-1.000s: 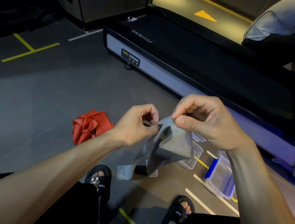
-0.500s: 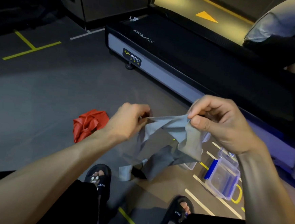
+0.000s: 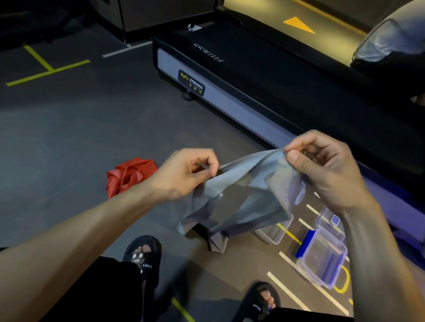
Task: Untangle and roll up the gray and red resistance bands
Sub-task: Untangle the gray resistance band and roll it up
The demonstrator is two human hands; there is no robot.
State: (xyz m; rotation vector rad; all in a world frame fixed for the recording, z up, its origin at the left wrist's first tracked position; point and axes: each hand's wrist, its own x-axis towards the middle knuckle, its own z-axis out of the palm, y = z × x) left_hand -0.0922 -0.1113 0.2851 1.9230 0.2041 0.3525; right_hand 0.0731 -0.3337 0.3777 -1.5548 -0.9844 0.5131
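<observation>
The gray resistance band (image 3: pixel 241 196) hangs in folds in the air in front of me, its top edge stretched between both hands. My left hand (image 3: pixel 182 173) pinches the band's left end between thumb and fingers. My right hand (image 3: pixel 325 169) pinches the upper right corner, slightly higher. The band's lower folds dangle just above the floor. The red resistance band (image 3: pixel 126 177) lies crumpled in a heap on the dark floor to the left, partly behind my left wrist.
A treadmill (image 3: pixel 263 88) runs across the back and right. Clear plastic boxes, one with a blue latch (image 3: pixel 323 256), sit on the floor at lower right. My sandalled feet (image 3: pixel 143 257) are below. Yellow and white lines mark the floor.
My hands have drawn apart, the right one up and to the right, spreading the gray band's top edge out wider. The red band has not moved.
</observation>
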